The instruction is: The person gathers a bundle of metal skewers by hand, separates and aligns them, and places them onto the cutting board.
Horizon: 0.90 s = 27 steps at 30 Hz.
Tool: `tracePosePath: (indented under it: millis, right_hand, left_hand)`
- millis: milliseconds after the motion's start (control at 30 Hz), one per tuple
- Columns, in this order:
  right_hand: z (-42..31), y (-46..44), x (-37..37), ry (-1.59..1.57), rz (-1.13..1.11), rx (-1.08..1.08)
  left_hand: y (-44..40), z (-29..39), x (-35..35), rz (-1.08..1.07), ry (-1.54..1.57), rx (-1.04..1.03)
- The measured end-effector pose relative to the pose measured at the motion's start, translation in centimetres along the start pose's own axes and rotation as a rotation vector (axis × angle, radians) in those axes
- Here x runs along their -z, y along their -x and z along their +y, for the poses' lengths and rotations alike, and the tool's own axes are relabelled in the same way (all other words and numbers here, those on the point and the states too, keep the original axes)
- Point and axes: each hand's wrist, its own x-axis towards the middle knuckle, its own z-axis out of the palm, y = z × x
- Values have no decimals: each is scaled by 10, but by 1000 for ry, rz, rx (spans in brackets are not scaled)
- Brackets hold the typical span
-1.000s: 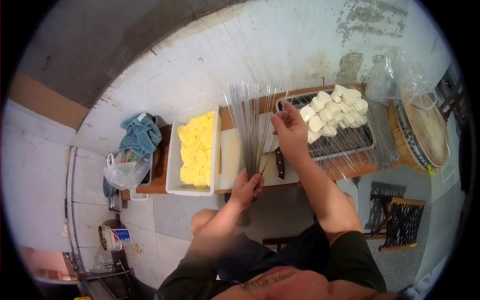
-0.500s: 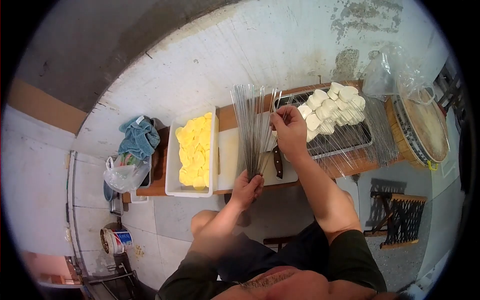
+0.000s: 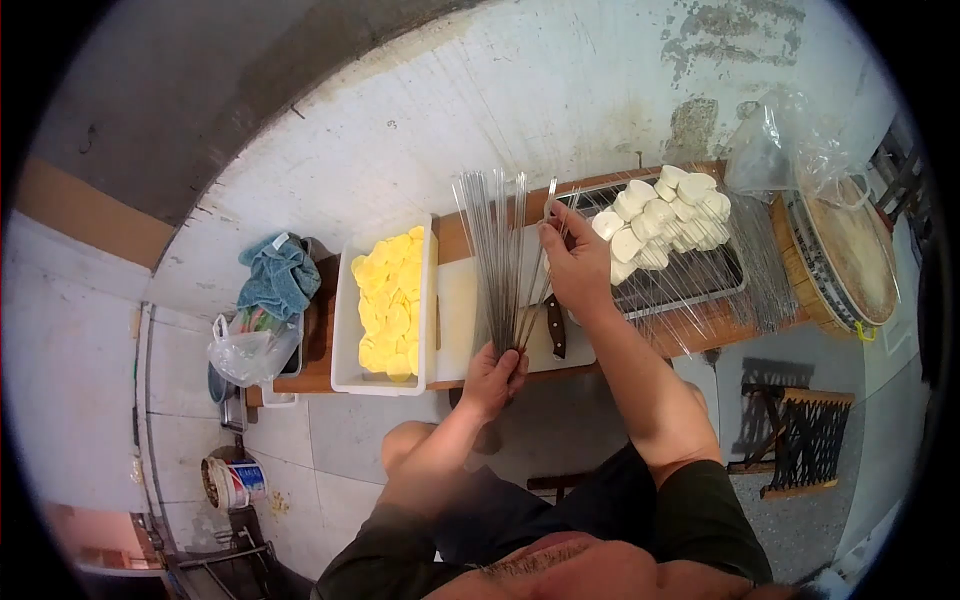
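A stained wall at twelve o'clock backs the worktop; the left hand clasps metal rods, the right hand's fingers pinching several.

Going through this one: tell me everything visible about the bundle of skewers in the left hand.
The bundle of skewers is many long, thin, silvery rods, metallic in look. The left hand grips it near the lower ends; it fans out upward in the picture, in front of the pale board. The right hand has its fingertips at a few rods splayed rightward; whether it pinches them is unclear.
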Motion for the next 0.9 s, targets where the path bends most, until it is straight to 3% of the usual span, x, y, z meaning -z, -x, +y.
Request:
tracePosePath:
  millis: [500, 900]
  right_hand:
    - [9, -3, -3, -246, -2, -106]
    - [4, -4, 0, -163, -37, -108]
  left_hand:
    - [3, 3, 3, -43, 75, 76]
    - [2, -1, 5, -79, 36, 76]
